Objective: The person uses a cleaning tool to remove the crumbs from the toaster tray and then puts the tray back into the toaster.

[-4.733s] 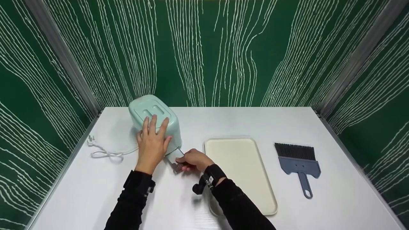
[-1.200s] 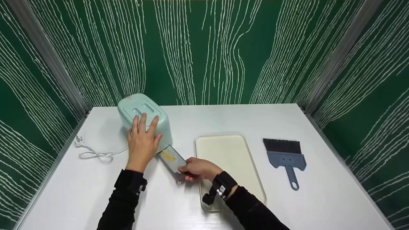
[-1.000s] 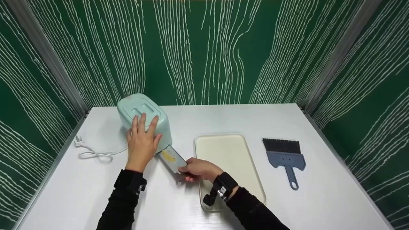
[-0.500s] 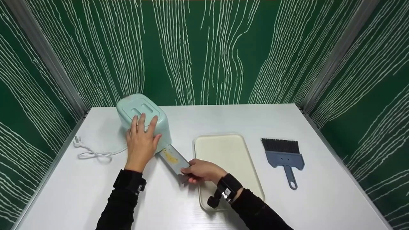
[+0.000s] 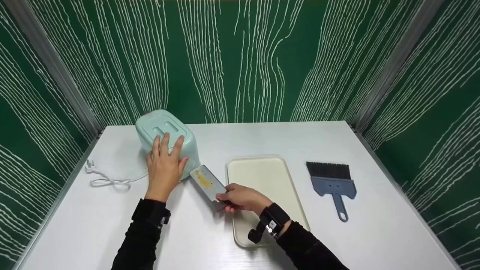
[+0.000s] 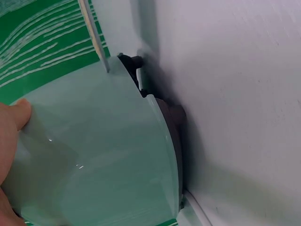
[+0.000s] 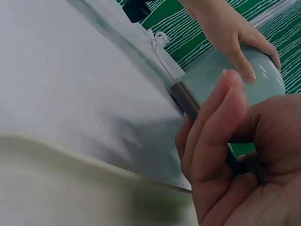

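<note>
A mint-green toaster [image 5: 192, 152] stands at the left of the table with a lid on top. My left hand [image 5: 164, 172] rests on it, fingers spread over the lid and thumb on the side. My right hand [image 5: 245, 198] pinches the near end of a grey metal crumb tray [image 5: 214, 191], which bears yellow crumbs [image 5: 204, 180]. The crumb tray's far end shows right at the toaster's lower corner, out of the slot. In the left wrist view the crumb tray [image 6: 91, 28] appears edge-on beside the toaster [image 6: 94, 141]. The right wrist view shows its turned-down grey end [image 7: 186, 101] at my fingers.
A cream serving tray [image 5: 258, 172] lies flat under my right wrist. To its right lies a blue-grey hand brush [image 5: 333, 184] with black bristles. The toaster's white cord [image 5: 112, 182] and plug [image 5: 90, 167] lie at the left. Green walls with white lines enclose the table.
My right hand has drawn the crumb tray out of the toaster, toward the right and front, bringing the crumbs and then its far end into sight. My left hand has stayed on the toaster.
</note>
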{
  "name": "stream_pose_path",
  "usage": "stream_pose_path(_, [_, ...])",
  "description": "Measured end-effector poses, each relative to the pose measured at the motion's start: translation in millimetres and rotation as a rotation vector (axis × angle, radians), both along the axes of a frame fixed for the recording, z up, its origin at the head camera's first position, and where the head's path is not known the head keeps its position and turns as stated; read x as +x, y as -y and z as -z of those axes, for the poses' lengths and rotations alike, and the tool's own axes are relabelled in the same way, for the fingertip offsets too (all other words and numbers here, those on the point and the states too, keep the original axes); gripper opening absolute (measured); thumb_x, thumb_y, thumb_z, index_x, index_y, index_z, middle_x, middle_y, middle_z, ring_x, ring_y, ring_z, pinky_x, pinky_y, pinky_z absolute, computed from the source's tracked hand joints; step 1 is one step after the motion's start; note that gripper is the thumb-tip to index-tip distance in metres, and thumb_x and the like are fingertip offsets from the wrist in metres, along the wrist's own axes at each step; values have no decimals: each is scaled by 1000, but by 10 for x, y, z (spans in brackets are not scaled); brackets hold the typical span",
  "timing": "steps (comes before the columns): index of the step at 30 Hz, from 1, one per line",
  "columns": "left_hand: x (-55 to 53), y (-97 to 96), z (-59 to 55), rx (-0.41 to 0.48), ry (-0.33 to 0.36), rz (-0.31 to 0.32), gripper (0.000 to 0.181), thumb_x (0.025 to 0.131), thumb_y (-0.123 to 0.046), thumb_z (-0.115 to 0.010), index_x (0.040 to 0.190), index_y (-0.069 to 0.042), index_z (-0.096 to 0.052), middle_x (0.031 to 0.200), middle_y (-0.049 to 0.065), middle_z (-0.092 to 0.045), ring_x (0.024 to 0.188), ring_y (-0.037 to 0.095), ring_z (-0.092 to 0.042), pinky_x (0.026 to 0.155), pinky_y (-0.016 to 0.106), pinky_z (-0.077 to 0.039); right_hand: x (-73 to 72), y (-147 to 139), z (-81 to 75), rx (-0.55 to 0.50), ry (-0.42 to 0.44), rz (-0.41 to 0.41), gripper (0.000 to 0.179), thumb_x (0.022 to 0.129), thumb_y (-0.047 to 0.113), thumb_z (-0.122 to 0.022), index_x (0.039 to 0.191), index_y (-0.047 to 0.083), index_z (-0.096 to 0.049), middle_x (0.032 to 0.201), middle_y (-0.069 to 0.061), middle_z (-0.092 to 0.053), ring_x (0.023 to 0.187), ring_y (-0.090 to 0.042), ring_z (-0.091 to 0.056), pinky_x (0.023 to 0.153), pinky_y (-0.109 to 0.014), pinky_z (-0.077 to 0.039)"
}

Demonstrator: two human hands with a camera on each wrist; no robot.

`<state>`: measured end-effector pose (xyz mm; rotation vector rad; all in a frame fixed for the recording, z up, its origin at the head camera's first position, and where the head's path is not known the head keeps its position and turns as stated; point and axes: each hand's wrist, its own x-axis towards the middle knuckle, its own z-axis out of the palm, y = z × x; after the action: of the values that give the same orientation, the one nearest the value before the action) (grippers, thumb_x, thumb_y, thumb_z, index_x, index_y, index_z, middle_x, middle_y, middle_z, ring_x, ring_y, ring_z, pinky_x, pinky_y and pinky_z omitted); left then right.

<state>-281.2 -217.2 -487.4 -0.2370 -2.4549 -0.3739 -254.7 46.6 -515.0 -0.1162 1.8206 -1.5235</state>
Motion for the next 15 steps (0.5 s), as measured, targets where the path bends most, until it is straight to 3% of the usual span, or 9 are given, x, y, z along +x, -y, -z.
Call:
stream_pose_path(6, [7, 0, -15, 9, 15, 0, 64, 101, -36, -76, 158, -24, -50, 167, 25, -39, 159, 49, -29, 110, 75, -41, -28, -37, -70, 4, -26, 11, 21, 107, 20, -66, 118, 3, -60, 82, -1, -61, 56, -3, -55, 51, -14, -46])
stream_pose_path(15, [6, -20, -50, 10, 46, -7, 65, 100, -36, -77, 158, -23, -50, 167, 25, -38, 159, 48, -28, 109, 76, -42, -72, -131, -200, 49, -125, 25, 18, 107, 24, -67, 110, 6, -64, 77, 3, -65, 51, -2, -51, 51, -15, -43])
